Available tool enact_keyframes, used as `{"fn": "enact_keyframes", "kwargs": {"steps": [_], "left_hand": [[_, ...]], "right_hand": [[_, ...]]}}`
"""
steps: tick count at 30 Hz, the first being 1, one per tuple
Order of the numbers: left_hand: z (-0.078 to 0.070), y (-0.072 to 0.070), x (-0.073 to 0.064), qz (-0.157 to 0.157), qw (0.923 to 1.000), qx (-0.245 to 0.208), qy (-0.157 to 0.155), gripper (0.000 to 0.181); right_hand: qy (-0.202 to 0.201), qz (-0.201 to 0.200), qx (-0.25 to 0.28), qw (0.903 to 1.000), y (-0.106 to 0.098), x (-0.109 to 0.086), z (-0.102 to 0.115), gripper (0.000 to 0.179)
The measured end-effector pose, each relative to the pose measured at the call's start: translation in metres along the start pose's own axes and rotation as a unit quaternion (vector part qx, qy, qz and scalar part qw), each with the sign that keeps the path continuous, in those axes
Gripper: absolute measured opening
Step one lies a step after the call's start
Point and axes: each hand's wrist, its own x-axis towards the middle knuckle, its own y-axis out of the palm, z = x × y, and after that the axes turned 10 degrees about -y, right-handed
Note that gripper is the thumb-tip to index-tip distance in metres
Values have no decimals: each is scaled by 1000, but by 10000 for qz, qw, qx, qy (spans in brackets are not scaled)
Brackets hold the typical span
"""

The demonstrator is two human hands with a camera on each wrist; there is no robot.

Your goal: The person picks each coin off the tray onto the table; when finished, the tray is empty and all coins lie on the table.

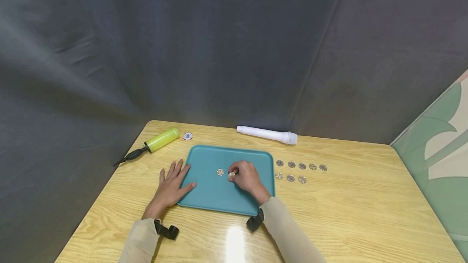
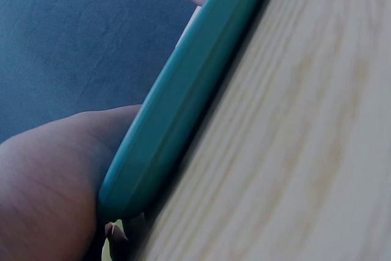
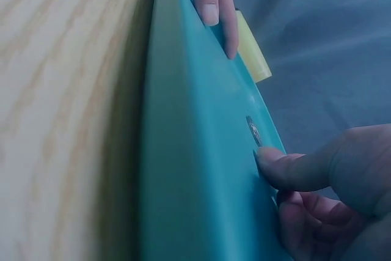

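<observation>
Over the middle of a teal tray (image 1: 208,198), my right hand (image 1: 248,177) pinches a silvery coin (image 1: 231,174) between thumb and fingertips, close above the surface. Just left of it, another coin (image 1: 220,172) lies flat on the tray; it also shows in the right wrist view, the coin (image 3: 253,129) sitting beyond my right thumb (image 3: 278,166). My left hand (image 1: 169,188) rests across the tray's left edge with fingers spread and straight, thumb inside the rim. From the left wrist, the tray's side wall (image 2: 174,102) hides most of that hand's fingers.
Right of the tray, several coins (image 1: 302,166) lie on the wooden table (image 1: 347,214) in two rows. Behind it rests a white toy microphone (image 1: 263,133). A yellow-green hand pump (image 1: 162,139) and a poker chip (image 1: 187,136) lie at the back left. A dark curtain (image 1: 219,52) hangs behind.
</observation>
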Motion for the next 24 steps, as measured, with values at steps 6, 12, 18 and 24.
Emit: {"fn": "enact_keyframes", "kwargs": {"steps": [6, 12, 18, 24], "left_hand": [[0, -1, 2, 146, 9998, 88, -113, 77], [0, 0, 2, 165, 9997, 100, -133, 76], [-1, 0, 1, 104, 9999, 48, -79, 77], [-1, -1, 0, 32, 10000, 50, -40, 75]], "right_hand": [[31, 37, 93, 9999, -2, 0, -1, 8], [-161, 64, 114, 9998, -5, -1, -4, 4], [-62, 70, 733, 9973, -10, -2, -6, 5], [205, 121, 1604, 9868, -14, -4, -11, 12]]}}
